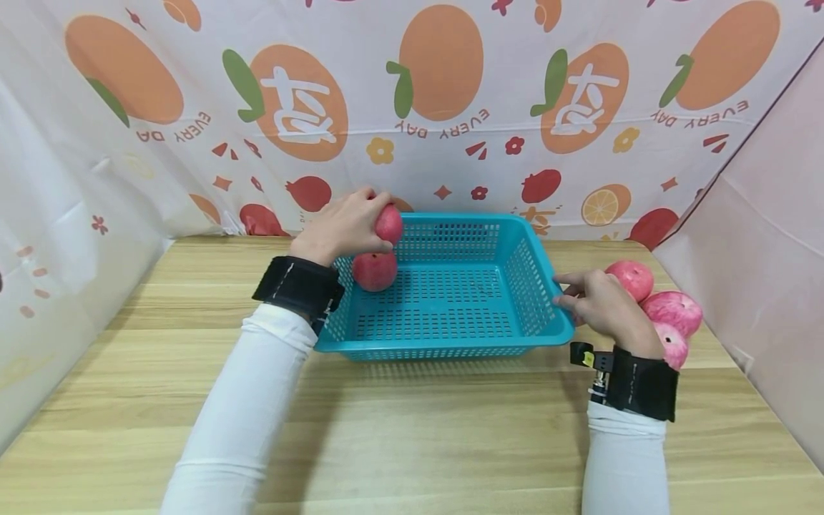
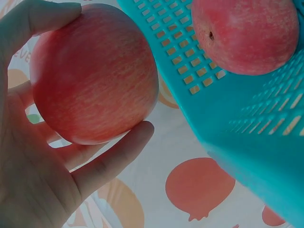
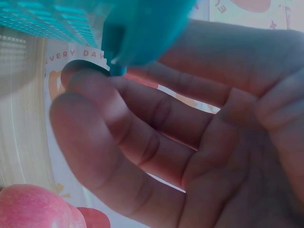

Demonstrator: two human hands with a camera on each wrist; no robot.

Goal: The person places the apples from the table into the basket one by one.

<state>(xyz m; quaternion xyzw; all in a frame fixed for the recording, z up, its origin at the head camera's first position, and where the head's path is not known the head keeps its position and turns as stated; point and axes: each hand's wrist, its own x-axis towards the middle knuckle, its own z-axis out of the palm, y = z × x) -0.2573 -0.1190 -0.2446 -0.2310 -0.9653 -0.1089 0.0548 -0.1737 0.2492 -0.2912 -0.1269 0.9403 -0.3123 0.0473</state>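
My left hand (image 1: 344, 225) grips a red apple (image 1: 389, 224) above the left back part of a teal plastic basket (image 1: 444, 344). In the left wrist view the fingers wrap round this apple (image 2: 95, 76), which is beside the basket's rim. Another red apple (image 1: 374, 273) sits inside the basket at its left end. At the basket's right end my right hand (image 1: 601, 307) holds the rim. The right wrist view shows curled fingers (image 3: 90, 142) under the basket's edge (image 3: 147, 38); part of the grip is hidden there.
Three more apples, pinkish red, lie close together on the wooden table (image 1: 412, 436) just right of my right hand: one at the back (image 1: 631, 277), one at the right (image 1: 674, 312) and one in front (image 1: 671, 345). A fruit-printed curtain (image 1: 360, 93) hangs behind the basket.
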